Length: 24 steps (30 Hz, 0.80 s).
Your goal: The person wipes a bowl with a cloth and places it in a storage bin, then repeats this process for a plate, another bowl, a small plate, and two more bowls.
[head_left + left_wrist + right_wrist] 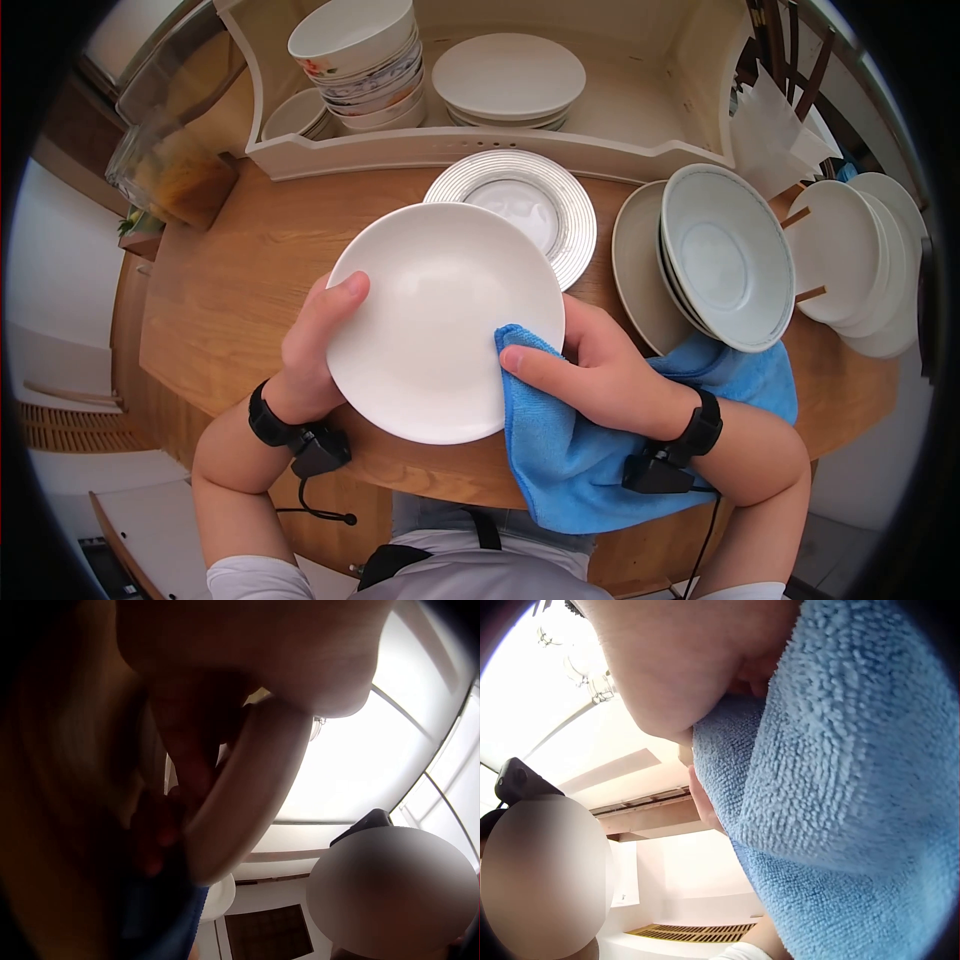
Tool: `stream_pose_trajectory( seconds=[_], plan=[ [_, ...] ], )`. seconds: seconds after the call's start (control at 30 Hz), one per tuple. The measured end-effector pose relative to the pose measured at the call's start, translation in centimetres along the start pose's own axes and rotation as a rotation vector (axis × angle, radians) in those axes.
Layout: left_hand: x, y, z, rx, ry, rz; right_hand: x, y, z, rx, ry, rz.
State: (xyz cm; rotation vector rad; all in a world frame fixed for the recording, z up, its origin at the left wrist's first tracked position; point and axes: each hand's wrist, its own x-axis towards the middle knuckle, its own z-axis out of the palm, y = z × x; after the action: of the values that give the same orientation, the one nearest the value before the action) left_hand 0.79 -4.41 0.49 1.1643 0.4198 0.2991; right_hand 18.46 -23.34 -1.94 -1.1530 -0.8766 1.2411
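Observation:
Between both hands is a plain white plate [430, 310], held up over the near side of the wooden table. My left hand [315, 335] grips its left edge, thumb on the upper face and fingers underneath. At the right edge my right hand [605, 370] pinches the plate through a blue cloth [570, 460], thumb on top. The cloth drapes down past the table's front edge, and in the right wrist view its fluffy folds [840, 765] cover most of that hand. The left wrist view shows the plate's underside [251, 787] dark beside the fingers.
Behind the held plate lies a ribbed-rim plate [570, 220]. To the right, shallow bowls [728, 260] lean against a beige plate [640, 260], near a rack of white plates [835, 250]. A cream shelf [480, 150] at the back holds stacked bowls [365, 80] and plates [510, 75].

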Motion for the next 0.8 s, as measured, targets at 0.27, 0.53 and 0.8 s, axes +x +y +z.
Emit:
stream_pose_trajectory(
  seconds=[0.27,0.53,0.8],
  plan=[
    [-0.1,-1.0,-2.5,-0.134,-0.117,-0.131,-0.1,-0.1,0.2,-0.009,0.051,0.043],
    [-0.4,0.3,-1.1,0.074,-0.219,-0.192,0.0,-0.4,0.6,-0.035,0.046,0.015],
    [-0.7,-0.9,-1.2,-0.053,-0.036,-0.016,0.1,-0.4,0.4,0.010,0.055,0.023]
  ],
)
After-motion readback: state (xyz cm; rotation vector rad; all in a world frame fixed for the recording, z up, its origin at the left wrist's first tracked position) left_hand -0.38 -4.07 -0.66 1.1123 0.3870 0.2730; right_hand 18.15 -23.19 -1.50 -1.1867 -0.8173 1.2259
